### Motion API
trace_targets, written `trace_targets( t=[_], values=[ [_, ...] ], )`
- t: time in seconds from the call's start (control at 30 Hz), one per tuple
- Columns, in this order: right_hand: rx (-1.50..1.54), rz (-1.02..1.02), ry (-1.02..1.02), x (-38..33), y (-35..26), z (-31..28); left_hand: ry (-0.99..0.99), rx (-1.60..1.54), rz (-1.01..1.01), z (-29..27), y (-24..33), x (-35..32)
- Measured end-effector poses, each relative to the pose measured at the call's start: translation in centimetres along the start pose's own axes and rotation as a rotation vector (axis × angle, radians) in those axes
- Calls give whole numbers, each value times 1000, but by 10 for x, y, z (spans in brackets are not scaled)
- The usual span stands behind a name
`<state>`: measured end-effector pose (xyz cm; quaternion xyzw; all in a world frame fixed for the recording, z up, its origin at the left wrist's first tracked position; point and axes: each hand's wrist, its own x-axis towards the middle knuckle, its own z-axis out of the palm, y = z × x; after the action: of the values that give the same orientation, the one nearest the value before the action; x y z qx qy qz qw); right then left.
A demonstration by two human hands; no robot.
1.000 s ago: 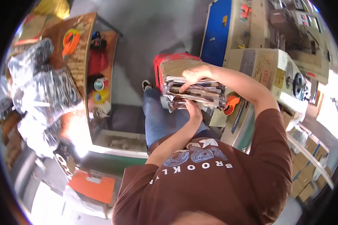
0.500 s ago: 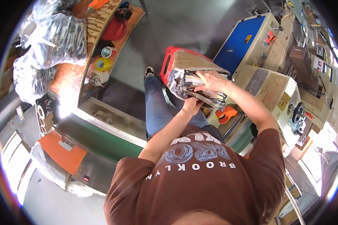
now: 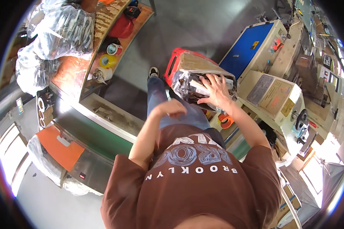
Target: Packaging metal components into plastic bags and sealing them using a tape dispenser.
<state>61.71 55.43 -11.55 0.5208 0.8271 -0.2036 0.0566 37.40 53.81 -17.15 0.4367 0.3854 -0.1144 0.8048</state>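
Note:
In front of my legs is a cardboard box (image 3: 202, 63) with a clear plastic liner (image 3: 183, 82) and flat, dark and light pieces packed in its near end. My right hand (image 3: 216, 91) lies on these pieces with its fingers spread, pressing on them rather than gripping. Below and left of the box, my left hand (image 3: 171, 108) hangs in the air above my thigh, apart from the pieces. Motion smears its fingers, and nothing shows clearly in them. A red plastic holder (image 3: 172, 65) with a slot stands against the box's left side.
A machine with a blue panel (image 3: 245, 47) and a handwheel (image 3: 302, 118) stands close on the right. Orange tape (image 3: 226, 121) lies below the box. To the left, a wooden bench (image 3: 70, 78) carries plastic-wrapped bundles (image 3: 67, 32), with tape rolls (image 3: 107, 61) on its lower shelf.
My left hand has come off the pieces and moved left and toward me. The right hand has shifted slightly nearer and spread its fingers. The flat pieces now sit deeper in the box.

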Motion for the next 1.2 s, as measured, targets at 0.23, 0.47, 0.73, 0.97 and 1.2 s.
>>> trace_targets(
  t=[0.23, 0.47, 0.73, 0.97, 1.2],
  values=[
    [-1, 39, -25, -6, -19, 11, 789, -48, 379, -50, -48, 86],
    [-138, -58, -2, 1, -3, 42, 1109, 346, 183, -37, 13, 78],
    [-76, 55, 54, 12, 1, 51, 1136, 410, 513, -24, 74, 38],
    [79, 361, 149, -24, 18, 39, 777, -260, 239, -19, 109, 26],
    [753, 1460, 825, -84, 33, 108, 691, 101, 220, -25, 88, 22]
  ],
)
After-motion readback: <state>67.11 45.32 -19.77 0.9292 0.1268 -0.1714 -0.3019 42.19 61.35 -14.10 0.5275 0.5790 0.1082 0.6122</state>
